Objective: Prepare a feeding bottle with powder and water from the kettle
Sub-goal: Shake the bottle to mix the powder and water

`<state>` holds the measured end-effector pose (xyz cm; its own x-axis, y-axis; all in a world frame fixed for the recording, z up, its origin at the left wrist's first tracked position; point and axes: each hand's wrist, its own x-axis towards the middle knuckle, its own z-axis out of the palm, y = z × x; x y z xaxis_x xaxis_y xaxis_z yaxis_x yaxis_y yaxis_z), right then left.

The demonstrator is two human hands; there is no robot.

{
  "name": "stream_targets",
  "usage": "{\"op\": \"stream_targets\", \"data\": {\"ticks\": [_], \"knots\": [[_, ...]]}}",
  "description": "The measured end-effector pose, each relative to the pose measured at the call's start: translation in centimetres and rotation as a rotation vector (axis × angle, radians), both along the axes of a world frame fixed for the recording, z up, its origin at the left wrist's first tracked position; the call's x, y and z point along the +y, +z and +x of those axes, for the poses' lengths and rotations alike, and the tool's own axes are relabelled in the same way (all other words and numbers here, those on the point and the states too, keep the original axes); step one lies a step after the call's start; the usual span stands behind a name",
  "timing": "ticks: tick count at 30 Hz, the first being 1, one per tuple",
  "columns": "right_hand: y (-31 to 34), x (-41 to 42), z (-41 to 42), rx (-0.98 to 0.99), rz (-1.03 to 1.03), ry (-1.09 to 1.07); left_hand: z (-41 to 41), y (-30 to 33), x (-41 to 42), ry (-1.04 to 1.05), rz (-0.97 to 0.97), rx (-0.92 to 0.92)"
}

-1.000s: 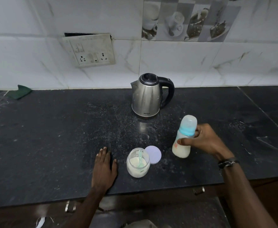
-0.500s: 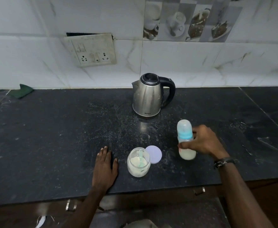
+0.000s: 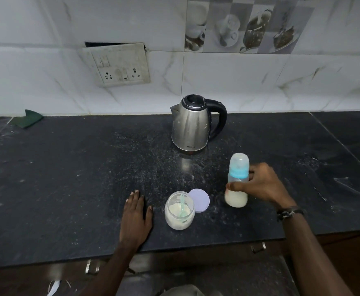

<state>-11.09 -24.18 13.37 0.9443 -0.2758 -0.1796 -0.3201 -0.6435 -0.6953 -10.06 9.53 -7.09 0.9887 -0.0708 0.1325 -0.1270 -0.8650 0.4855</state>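
Two hands: right hand gripping milky feeding bottle, left hand flat, released, kettle label unreadable

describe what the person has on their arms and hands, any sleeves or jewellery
Both forearms are bare, with no sleeves or gloves in view. The right hand has a dark braided band at the wrist. The left hand shows no ring or band.

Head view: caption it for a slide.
Right hand grips capped feeding bottle of milky liquid; left hand flat beside open powder jar.
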Motion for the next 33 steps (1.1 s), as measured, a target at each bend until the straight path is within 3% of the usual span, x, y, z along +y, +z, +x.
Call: {"op": "stream_targets", "data": {"ticks": [2, 5, 9, 12, 16, 18, 21, 25, 28, 31, 33], "knots": [[0.01, -0.01, -0.02, -0.042, 0.038, -0.013, 0.08, 0.02, -0.07, -0.003, 0.005, -0.001], [0.21, -0.08, 0.02, -0.021, -0.072, -0.045, 0.05, -0.11, -0.11, -0.006, 0.003, 0.008], [0.17, 0.06, -0.23, -0.054, 0.046, -0.016, 0.11, 0.04, -0.09, -0.008, 0.001, -0.006], [0.17, -0.12, -0.14, -0.015, -0.127, -0.001, 0.00, 0.01, -0.12, -0.006, 0.002, -0.001], [-0.17, 0.12, -0.20, -0.134, 0.300, -0.077, 0.10, 0.08, -0.10, -0.008, 0.003, -0.007], [-0.27, -0.05, 0.03, -0.182, 0.322, -0.105, 0.03, 0.03, -0.10, -0.007, 0.006, -0.001], [-0.11, -0.02, -0.23, -0.065, 0.380, 0.018, -0.03, 0.03, 0.04, -0.006, -0.003, -0.010], [0.05, -0.14, -0.13, -0.147, 0.468, -0.132, 0.04, 0.04, -0.10, -0.010, 0.007, 0.004], [-0.07, 0.02, -0.27, -0.050, 0.453, -0.007, 0.05, 0.02, 0.01, -0.013, -0.004, -0.002], [-0.11, -0.07, -0.17, -0.189, 0.489, -0.157, 0.12, -0.03, -0.07, -0.007, 0.001, 0.008], [-0.10, -0.17, -0.04, -0.137, 0.487, -0.129, 0.06, -0.13, -0.02, -0.004, 0.001, 0.011]]}}
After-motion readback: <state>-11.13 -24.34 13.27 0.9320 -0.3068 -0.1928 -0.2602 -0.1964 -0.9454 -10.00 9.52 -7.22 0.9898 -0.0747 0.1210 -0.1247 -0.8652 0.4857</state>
